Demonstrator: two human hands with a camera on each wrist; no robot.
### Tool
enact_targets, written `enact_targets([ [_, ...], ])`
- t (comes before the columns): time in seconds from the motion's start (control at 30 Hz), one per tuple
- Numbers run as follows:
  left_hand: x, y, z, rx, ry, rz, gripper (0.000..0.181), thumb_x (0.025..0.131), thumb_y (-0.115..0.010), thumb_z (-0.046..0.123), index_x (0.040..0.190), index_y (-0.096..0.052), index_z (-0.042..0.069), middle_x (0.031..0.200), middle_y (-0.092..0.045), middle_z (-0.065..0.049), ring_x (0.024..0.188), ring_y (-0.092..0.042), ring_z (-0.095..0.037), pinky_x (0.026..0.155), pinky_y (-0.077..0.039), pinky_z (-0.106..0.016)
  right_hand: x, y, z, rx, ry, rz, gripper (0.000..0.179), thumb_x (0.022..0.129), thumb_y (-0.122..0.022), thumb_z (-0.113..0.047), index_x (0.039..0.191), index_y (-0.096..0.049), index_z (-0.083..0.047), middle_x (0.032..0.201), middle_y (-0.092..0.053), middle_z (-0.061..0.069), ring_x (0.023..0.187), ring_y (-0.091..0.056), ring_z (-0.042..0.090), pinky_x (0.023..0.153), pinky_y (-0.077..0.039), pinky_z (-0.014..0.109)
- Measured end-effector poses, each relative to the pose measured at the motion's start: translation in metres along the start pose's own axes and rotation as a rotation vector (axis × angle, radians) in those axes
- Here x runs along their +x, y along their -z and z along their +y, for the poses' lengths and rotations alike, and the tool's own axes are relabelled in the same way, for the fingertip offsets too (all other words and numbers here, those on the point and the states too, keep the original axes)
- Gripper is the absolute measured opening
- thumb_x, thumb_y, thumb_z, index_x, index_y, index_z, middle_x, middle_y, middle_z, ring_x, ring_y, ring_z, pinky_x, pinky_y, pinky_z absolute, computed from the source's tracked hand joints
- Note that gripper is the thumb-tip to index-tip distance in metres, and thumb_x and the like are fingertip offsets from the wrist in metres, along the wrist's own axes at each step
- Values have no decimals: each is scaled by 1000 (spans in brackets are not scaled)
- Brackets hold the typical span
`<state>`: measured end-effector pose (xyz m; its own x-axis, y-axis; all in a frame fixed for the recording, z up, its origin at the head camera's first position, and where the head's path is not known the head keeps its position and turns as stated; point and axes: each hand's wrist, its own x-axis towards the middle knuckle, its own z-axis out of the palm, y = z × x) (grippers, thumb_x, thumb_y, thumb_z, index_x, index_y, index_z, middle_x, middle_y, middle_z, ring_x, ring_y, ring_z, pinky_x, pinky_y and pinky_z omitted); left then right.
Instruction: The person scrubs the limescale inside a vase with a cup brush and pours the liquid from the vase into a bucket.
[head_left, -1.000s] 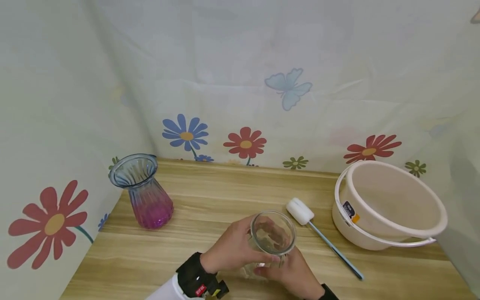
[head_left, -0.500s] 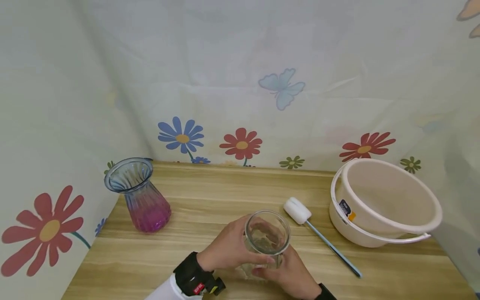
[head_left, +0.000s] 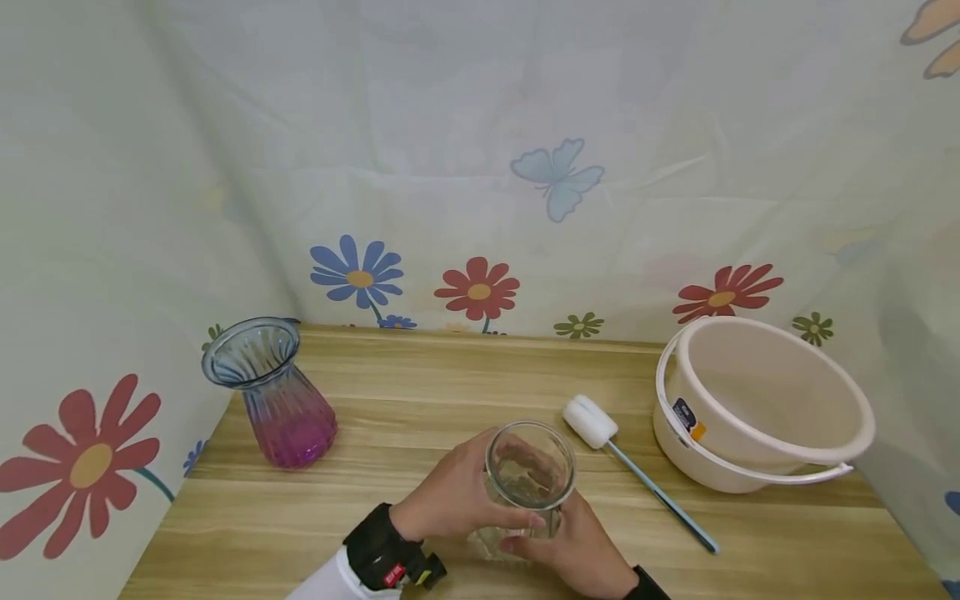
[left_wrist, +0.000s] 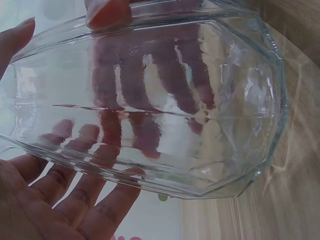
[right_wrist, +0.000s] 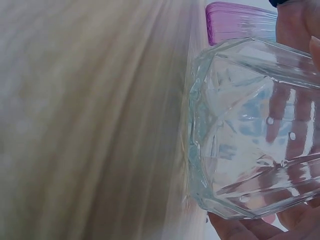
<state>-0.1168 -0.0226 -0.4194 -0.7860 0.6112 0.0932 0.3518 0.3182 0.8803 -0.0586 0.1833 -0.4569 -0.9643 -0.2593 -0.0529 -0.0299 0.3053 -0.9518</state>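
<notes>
A clear faceted glass vase (head_left: 529, 483) with a round rim stands in front of me, mouth up. My left hand (head_left: 450, 496) grips it from the left, its thumb across the near side. From the right, my right hand (head_left: 581, 546) holds the same vase, with its thumb just below the other one. In the left wrist view, fingers show through the glass wall (left_wrist: 240, 100). The right wrist view puts the vase's thick base (right_wrist: 200, 140) right at the wooden tabletop (right_wrist: 115, 120).
A ribbed blue-to-pink glass vase (head_left: 288, 408) stands at the left. To the right of my hands lies a sponge bottle brush (head_left: 591, 422) with a blue handle. Farther right is a pale pink bucket (head_left: 720, 417) with its handle down. Flower-printed curtain (head_left: 450, 167) closes off the back and sides.
The head view has shifted slightly, so everything sits a little farther left in it. Both hands keep their hold on the clear vase, which stays in about the same place.
</notes>
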Motion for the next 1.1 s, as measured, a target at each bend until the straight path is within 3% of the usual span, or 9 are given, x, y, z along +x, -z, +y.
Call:
enact_targets([
  [0.2,0,0,-1,9,-13,8,68,74,-89,57,129,-54,39,126,-66,12,119,-64,-14,101,-52,-32,0,-1,0,-14,8,-5,91,76,-94,-30,151,-43,-41,157,-50,-3,146,-45,21,119,-27,58],
  [0.43,1,0,0,15,-25,6,67,75,-89,57,129,-53,39,127,-64,15,121,-64,-13,101,-51,-31,-2,3,-1,-22,38,-23,89,79,-91,-28,152,-42,-37,157,-50,2,145,-45,31,117,-29,65],
  [0.63,1,0,0,32,-31,8,70,74,-89,57,130,-53,35,129,-65,8,121,-64,-16,100,-53,-32,-10,18,-8,-43,-53,-29,90,82,-89,-29,155,-37,-34,160,-45,3,149,-38,38,114,-33,71],
  [0.73,2,0,-1,45,-38,17,75,73,-90,57,133,-52,33,129,-66,4,121,-63,-15,101,-53,-32,-17,32,-11,-49,-91,19,89,82,-89,-26,155,-39,-27,157,-49,7,144,-46,37,113,-42,61],
  [0.87,2,1,-1,75,-38,25,77,73,-90,58,134,-51,33,129,-67,4,120,-61,-9,103,-52,-35,-27,51,-9,-104,-89,140,78,84,-88,-23,151,-48,-16,144,-61,10,129,-60,17,102,-56,36],
  [1.0,1,1,0,82,-22,22,74,73,-89,60,132,-52,34,130,-66,5,121,-59,-6,103,-52,-36,-40,74,0,-221,-91,301,63,87,-85,-24,143,-59,-12,134,-68,10,112,-61,-3,89,-57,23],
  [1.1,0,1,0,75,-10,19,73,73,-89,60,132,-54,32,130,-66,4,121,-59,-7,103,-51,-36,-50,96,11,-352,-85,415,51,87,-85,-23,133,-67,-11,122,-70,9,101,-60,-7,79,-56,20],
])
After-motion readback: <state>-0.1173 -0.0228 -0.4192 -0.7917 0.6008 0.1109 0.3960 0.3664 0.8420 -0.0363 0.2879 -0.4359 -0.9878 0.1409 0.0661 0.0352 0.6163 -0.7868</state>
